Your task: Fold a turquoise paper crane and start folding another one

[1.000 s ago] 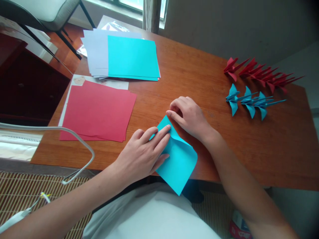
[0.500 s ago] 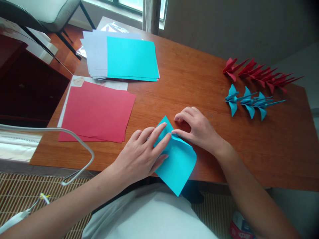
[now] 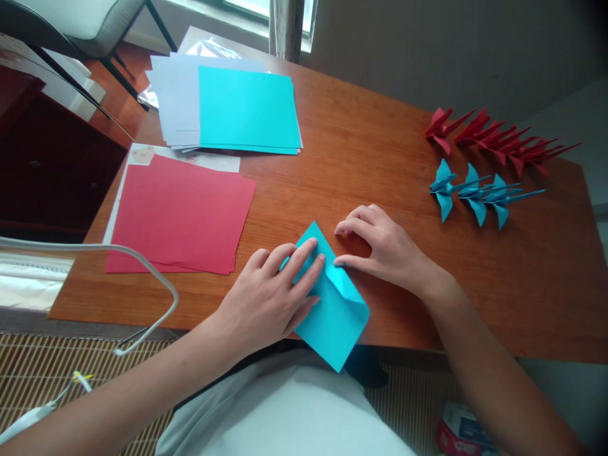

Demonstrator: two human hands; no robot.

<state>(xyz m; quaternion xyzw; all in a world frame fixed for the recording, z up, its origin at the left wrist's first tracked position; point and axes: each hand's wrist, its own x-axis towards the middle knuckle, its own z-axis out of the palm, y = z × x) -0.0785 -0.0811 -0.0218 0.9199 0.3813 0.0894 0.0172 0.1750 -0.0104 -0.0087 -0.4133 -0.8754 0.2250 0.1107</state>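
Note:
A sheet of turquoise paper [image 3: 332, 329] lies at the table's front edge, its near corner jutting past it. Its right side is folded inward as a narrow flap. Across the sheet's left part rests my left hand [image 3: 280, 291], fingers stretched out and pressing the paper flat. My right hand [image 3: 380, 247] is at the sheet's right edge. Its thumb touches the folded edge, and its curled fingers stand apart from the thumb, with nothing between them.
Red paper sheets [image 3: 180, 218] lie at the left, with a stack topped by turquoise paper [image 3: 247, 111] behind. Several red paper cranes [image 3: 503, 142] and turquoise cranes [image 3: 470, 190] stand in rows at the right. A white cable [image 3: 142, 259] curves past the table's left front.
My right thumb has moved slightly right and toward me along the sheet's edge. The folded flap now lies flatter. My left hand has stayed in place on the paper.

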